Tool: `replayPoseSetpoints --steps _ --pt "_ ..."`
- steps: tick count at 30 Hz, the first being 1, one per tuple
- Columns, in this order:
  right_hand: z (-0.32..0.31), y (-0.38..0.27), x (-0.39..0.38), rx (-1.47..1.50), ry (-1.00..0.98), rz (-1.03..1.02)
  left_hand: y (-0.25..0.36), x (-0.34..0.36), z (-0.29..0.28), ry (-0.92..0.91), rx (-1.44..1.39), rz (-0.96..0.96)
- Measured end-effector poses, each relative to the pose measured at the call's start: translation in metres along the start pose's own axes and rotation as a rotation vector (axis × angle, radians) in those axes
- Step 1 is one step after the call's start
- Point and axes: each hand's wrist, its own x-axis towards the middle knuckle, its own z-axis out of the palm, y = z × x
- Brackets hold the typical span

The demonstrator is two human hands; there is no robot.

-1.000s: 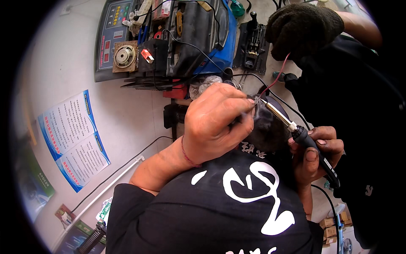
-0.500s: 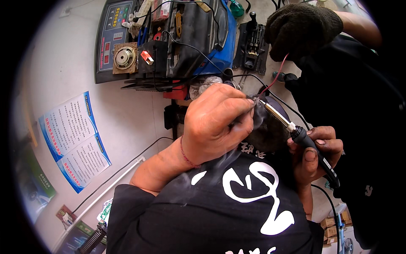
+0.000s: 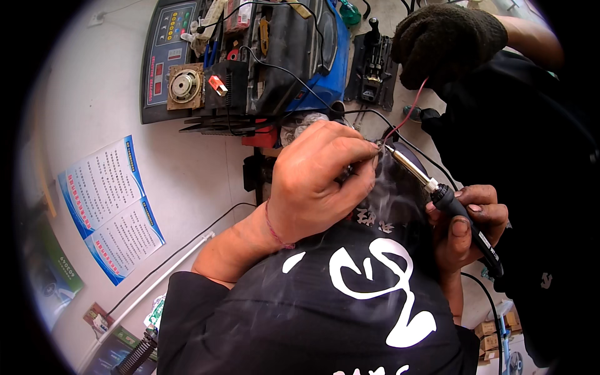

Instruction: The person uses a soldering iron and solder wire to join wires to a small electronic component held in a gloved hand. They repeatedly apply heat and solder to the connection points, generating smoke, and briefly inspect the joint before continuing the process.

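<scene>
My right hand (image 3: 472, 219) is wrapped round the black handle of a soldering iron (image 3: 450, 199), whose metal tip points up and left. Near that tip, my left hand (image 3: 325, 181) is closed in a pinch. What sits between its fingertips is too small and hidden to name. A thin dark red wire (image 3: 407, 117) runs from the tip area up to a co-worker's gloved hand (image 3: 447, 44), which is closed around its other end. Pale smoke (image 3: 397, 187) drifts below the tip, in front of my black shirt (image 3: 269, 325).
At the upper left stands a machine with a control panel (image 3: 167, 56), its top crowded with a round speaker (image 3: 185, 85), a red-and-white box (image 3: 217, 85) and tools. A black cable (image 3: 375, 111) crosses behind the iron. Cardboard boxes (image 3: 490, 337) lie at the lower right.
The smoke has thinned close to the tip and spread lower over the shirt. Both hands, the iron and the gloved hand stay nearly where they were.
</scene>
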Motion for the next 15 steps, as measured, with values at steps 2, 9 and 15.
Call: replayPoseSetpoints --steps 2,9,15 --pt "-0.0006 -0.0002 0.0004 -0.001 0.0 0.0 0.001 -0.0003 0.0002 0.01 -0.029 -0.031" --pt "0.0 -0.0003 0.0017 -0.003 0.0 -0.007 0.0052 -0.0023 -0.0019 -0.012 -0.079 -0.115" --pt "-0.0008 0.0007 0.003 0.009 -0.019 -0.016 0.004 0.0036 -0.0031 -0.028 -0.044 -0.079"
